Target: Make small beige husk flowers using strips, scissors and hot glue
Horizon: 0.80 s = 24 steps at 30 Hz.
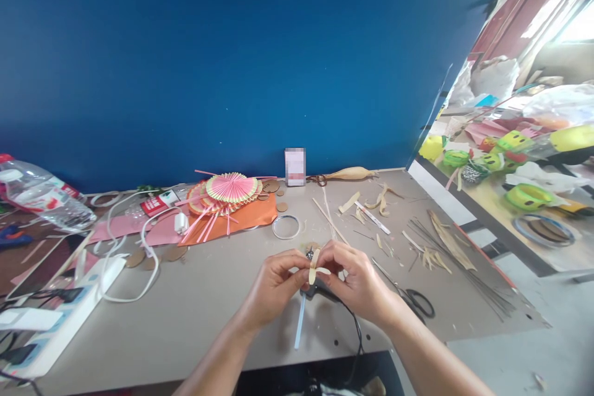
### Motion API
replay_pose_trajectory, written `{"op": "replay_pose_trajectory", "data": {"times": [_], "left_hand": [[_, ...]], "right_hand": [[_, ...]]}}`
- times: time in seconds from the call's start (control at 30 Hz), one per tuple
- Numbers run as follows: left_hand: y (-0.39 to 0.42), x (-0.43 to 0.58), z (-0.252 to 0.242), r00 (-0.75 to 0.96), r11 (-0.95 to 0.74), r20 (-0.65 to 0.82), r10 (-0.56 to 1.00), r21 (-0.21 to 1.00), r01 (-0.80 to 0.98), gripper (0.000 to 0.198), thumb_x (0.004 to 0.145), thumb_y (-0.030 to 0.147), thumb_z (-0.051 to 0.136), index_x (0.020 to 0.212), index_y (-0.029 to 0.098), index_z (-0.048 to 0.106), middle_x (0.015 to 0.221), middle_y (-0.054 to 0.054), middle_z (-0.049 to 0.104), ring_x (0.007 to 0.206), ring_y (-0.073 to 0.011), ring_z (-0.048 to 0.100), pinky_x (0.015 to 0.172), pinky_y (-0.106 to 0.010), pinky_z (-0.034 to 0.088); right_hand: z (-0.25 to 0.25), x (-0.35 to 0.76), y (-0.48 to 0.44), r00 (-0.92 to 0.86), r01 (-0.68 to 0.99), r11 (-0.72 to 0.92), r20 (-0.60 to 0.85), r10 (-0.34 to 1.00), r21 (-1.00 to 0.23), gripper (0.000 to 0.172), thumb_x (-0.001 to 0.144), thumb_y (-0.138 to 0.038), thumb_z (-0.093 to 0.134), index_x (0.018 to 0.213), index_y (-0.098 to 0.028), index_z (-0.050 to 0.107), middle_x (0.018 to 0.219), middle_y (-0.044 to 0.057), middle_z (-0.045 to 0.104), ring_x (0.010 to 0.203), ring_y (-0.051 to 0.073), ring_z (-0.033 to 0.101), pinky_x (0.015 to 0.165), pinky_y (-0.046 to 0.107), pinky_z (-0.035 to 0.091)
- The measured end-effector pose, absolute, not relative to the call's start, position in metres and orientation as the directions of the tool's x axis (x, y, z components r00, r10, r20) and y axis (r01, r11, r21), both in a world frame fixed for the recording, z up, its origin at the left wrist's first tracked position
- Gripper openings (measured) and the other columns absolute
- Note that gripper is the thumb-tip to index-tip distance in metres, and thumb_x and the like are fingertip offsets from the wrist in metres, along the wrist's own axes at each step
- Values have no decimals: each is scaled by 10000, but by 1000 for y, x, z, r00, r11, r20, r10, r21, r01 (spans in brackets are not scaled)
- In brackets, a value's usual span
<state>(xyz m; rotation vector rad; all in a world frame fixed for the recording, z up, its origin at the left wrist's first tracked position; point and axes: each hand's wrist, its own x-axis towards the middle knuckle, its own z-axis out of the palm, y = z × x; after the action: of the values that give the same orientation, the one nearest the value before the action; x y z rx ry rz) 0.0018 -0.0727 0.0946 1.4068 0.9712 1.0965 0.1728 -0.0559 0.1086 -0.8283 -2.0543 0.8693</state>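
Centrally, a pale straw-coloured husk piece (312, 275): thin, petal-like, lobes splayed, held over the bench (199, 328). From it, near bench edge at 6 o'clock, blue wall (297, 62) at 12. Open bench runs 8 to 9 o'clock; bluish stick (300, 325) at 6 to 7, black-handled scissors (420, 303) towards 4. Forearms enter from 5 and 7 o'clock, fingers curled inward. Left grip (281, 278) pinched closed on the piece; right grip (355, 278) likewise, fingertips nearly meeting.
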Motion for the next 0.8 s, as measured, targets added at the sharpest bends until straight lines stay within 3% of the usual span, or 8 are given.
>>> {"op": "replay_pose_trajectory", "data": {"times": [0.33, 0.8], "left_hand": [[-73, 5, 95, 153, 3, 3, 988, 999, -36, 130, 685, 271, 653, 726, 148, 647, 631, -12, 570, 530, -104, 518, 516, -236, 458], [-78, 3, 91, 143, -136, 122, 982, 987, 89, 108, 716, 244, 612, 745, 150, 656, 709, -50, 583, 628, -142, 544, 513, -230, 468]], "right_hand": [[109, 173, -56, -531, 333, 605, 386, 754, -723, 86, 803, -145, 497, 806, -190, 570, 722, 7, 510, 585, 98, 460, 535, 212, 373], [109, 172, -58, -492, 348, 580, 383, 782, -737, 58, 805, -182, 498, 791, -196, 552, 703, 8, 554, 577, 106, 484, 531, 216, 383]]}}
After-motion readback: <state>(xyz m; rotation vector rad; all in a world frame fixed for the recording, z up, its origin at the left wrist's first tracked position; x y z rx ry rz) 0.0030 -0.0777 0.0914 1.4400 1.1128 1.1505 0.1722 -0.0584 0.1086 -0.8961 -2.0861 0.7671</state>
